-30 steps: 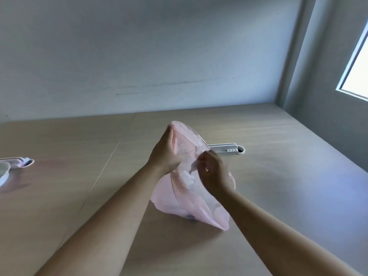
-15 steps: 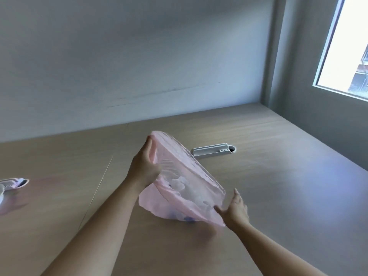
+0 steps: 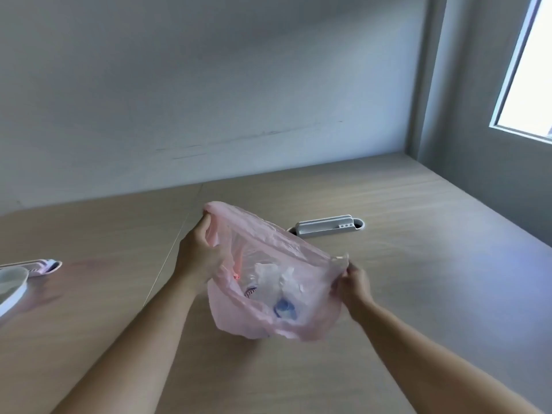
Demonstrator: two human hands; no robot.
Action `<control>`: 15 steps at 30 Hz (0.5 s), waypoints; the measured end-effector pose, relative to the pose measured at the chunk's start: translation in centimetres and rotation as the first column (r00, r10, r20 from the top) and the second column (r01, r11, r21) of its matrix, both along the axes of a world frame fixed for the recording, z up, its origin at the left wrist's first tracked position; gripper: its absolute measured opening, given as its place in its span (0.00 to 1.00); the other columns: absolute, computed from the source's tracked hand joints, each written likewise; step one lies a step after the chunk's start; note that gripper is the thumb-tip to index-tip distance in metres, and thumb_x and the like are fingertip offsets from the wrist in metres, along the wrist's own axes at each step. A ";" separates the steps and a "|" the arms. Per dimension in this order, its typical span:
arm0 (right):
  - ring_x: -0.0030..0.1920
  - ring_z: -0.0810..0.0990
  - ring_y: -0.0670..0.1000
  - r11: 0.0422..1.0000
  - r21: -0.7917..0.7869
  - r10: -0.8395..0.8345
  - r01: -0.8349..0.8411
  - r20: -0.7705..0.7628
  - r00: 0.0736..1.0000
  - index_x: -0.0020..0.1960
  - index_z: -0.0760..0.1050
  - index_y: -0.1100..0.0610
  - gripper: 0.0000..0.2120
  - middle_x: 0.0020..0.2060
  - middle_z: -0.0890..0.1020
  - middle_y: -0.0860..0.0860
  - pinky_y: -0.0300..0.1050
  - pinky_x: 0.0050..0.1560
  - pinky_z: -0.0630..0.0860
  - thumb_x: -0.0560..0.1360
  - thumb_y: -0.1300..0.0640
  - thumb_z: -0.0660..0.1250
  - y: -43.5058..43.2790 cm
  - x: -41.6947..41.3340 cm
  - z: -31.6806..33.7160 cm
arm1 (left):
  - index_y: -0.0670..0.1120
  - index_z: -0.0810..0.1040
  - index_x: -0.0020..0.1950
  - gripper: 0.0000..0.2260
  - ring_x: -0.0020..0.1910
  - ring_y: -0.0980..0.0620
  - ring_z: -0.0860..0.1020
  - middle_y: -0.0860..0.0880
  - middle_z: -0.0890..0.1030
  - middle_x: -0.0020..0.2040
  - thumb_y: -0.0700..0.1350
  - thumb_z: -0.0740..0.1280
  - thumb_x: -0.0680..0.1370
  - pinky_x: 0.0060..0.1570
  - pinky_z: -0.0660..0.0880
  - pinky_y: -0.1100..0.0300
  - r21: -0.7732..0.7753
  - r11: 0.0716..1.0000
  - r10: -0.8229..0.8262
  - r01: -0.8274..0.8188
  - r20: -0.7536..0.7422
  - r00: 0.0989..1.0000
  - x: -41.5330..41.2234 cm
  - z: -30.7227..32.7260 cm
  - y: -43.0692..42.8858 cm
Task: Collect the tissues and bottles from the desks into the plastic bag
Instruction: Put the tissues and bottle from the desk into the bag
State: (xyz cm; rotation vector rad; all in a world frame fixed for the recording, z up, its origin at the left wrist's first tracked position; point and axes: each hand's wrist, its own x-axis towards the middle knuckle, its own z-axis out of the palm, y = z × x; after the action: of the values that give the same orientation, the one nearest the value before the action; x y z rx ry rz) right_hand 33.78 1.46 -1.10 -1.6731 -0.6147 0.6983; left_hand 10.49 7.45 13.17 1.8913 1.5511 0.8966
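Observation:
A thin pink plastic bag [image 3: 310, 324] hangs just above the wooden desk [image 3: 418, 264], its mouth stretched wide between both hands. My left hand [image 3: 197, 255] grips the bag's rim at the upper left. My right hand [image 3: 354, 282] pinches the rim at the right end. Inside the bag lie crumpled white tissues [image 3: 277, 274] and a clear bottle with a blue cap [image 3: 283, 307]; something small and red [image 3: 236, 271] shows near the left wall of the bag.
A white cable-port cover [image 3: 325, 228] sits in the desk behind the bag. At the far left edge lie a white round object [image 3: 12, 286] and a second port cover [image 3: 41, 265]. A grey wall rises behind; a window [image 3: 531, 70] is at right.
My right hand moved from beside the left hand down under the bag, then out to the right rim, pulling the mouth wide open. The contents now show.

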 end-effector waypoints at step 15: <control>0.45 0.81 0.55 0.900 -0.292 -0.198 0.324 0.389 0.900 0.52 0.77 0.66 0.10 0.43 0.82 0.57 0.46 0.40 0.74 0.75 0.62 0.62 -0.8 15.6 17.9 | 0.54 0.40 0.77 0.41 0.56 0.38 0.75 0.42 0.66 0.72 0.34 0.59 0.72 0.43 0.71 0.58 -0.096 0.994 -0.068 0.055 -0.131 0.989 7.9 -0.7 0.6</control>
State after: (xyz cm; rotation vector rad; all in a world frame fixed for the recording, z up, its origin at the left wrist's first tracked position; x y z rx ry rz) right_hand 49.42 0.63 16.78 -2.1961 -0.5106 0.3192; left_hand 18.39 8.06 12.49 1.9568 1.5739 0.6713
